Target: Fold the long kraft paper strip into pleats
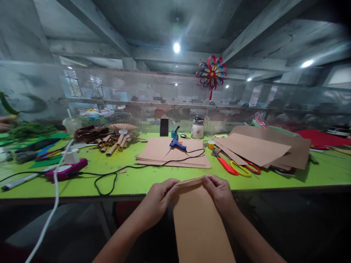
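A long strip of brown kraft paper hangs down toward me in front of the table's near edge. Its top edge is folded over into a narrow band. My left hand pinches the left end of that fold between thumb and fingers. At the right end, my right hand grips the fold the same way. Beyond my hands, a blue hot glue gun rests on a stack of brown paper sheets, its black cord trailing left.
A purple power strip and white cable lie left, near rolled paper tubes. Scissors with red and yellow handles lie right, by more paper sheets. Behind stand a phone and a white jar. Another person's hand shows far left.
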Demonstrator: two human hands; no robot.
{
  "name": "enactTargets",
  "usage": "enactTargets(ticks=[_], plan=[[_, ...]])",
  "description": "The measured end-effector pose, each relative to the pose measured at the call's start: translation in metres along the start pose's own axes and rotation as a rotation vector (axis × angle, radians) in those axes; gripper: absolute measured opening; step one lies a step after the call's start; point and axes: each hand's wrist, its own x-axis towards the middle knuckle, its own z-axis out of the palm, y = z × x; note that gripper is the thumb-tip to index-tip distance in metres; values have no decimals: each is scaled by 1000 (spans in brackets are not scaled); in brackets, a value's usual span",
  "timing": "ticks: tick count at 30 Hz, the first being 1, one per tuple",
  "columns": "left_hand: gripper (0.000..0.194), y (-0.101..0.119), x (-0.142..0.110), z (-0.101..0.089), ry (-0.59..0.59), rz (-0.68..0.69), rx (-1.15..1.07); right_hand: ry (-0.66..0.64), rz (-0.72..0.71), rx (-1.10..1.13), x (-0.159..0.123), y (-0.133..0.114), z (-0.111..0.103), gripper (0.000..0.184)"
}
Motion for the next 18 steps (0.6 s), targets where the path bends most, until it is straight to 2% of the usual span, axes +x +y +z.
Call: enactTargets(ticks=[5, 8, 10, 14, 18], plan=[[33, -5, 0, 5, 44, 12, 134, -23, 166, 217, -1, 0, 7, 40], [35, -11, 2, 2, 58, 20, 163, -71, 204, 267, 1, 6, 8, 41], [37, -13, 4, -6, 25, 18, 148, -112, 194, 209, 3, 9, 5, 41], [42, -15, 12, -30, -156, -58, 50, -162, 91, -7, 9, 3, -2, 36], [42, -13, 23, -50, -237, -77, 24, -212, 27, -143, 16, -7, -4, 36]])
